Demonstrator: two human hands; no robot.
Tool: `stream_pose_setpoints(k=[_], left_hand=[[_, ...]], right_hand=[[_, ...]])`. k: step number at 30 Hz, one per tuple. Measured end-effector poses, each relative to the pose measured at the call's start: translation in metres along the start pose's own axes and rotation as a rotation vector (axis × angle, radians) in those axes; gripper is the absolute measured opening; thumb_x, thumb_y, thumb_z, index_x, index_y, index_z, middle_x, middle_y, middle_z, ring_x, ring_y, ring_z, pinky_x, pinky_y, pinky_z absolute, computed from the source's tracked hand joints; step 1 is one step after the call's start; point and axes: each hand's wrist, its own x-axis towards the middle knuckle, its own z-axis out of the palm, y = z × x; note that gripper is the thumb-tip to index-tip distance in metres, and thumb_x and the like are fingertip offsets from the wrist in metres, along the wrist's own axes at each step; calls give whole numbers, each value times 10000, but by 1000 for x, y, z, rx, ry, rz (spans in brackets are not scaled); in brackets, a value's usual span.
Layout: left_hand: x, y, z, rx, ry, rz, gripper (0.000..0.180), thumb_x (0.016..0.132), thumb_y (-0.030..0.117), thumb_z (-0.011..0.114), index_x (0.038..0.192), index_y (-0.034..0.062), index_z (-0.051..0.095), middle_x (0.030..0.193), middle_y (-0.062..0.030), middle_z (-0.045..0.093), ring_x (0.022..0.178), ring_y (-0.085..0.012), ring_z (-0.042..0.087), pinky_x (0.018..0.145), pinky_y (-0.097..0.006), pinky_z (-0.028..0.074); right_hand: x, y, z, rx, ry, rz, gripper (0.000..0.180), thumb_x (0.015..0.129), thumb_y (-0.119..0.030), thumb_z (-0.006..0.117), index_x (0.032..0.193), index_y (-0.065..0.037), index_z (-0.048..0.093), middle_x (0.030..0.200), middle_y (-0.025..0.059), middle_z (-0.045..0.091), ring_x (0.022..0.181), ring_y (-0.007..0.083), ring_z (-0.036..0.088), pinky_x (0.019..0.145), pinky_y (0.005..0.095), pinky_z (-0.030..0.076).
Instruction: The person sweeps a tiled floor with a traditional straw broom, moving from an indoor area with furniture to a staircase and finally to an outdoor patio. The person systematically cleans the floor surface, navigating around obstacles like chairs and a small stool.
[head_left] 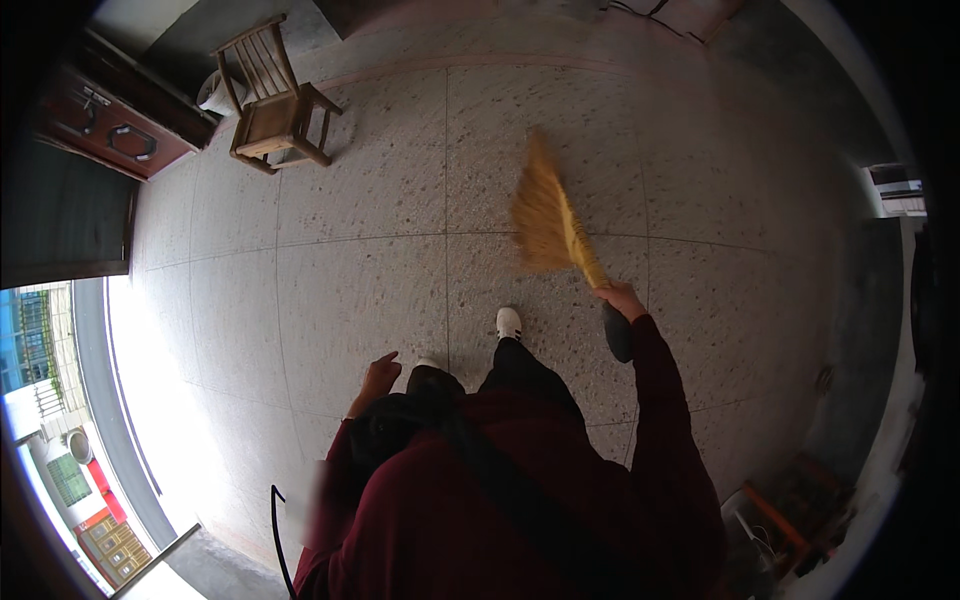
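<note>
My right hand (622,298) is closed around the handle of a straw broom (545,215), out in front of me to the right. Its tan bristles fan out over the floor, slightly smeared by motion, and a yellow binding runs down one edge toward my fingers. The dark grey butt of the handle sticks out below my grip. Close to my left leg, my left hand (380,373) hangs low with nothing in it. One of its fingers stretches away from the others, which are loosely bent.
A wooden chair (275,118) stands at the far left, with a white bucket (218,93) behind it. Near it is a dark red door (125,130). Bright daylight enters through an opening on the left. My shoe (508,323) rests on the speckled floor (370,190). An orange-framed object (780,520) is at the lower right.
</note>
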Motion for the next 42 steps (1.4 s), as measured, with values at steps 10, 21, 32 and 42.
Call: stream_pose_setpoints(k=[10,21,32,42], left_hand=[[94,12,-15,39,-70,-141,415,739,205,541,1131,68,547,646,-147,593,588,-167,566,561,-325,454],[281,82,-100,67,-80,-3,414,732,224,532,1116,69,551,753,-192,605,686,-254,605,628,-368,466],[320,19,-127,-148,-91,-162,425,724,215,535,1129,84,544,802,-159,630,716,-276,609,612,-369,469],[361,57,-105,-102,-56,-338,441,724,230,560,1140,87,533,813,-130,640,733,-225,622,648,-336,484]], right_hand=[[45,-105,17,102,82,-364,491,725,-217,631,1154,-12,506,791,35,577,683,121,530,612,293,414],[163,-367,165,94,-293,-522,519,679,-251,667,1122,-19,527,885,86,623,772,156,587,706,273,444],[254,-412,141,23,-289,-258,453,639,-331,686,971,-27,629,783,53,631,693,121,577,663,258,443],[233,-496,112,128,-191,-464,476,678,-274,653,1034,8,515,782,98,600,729,183,580,638,307,441]])
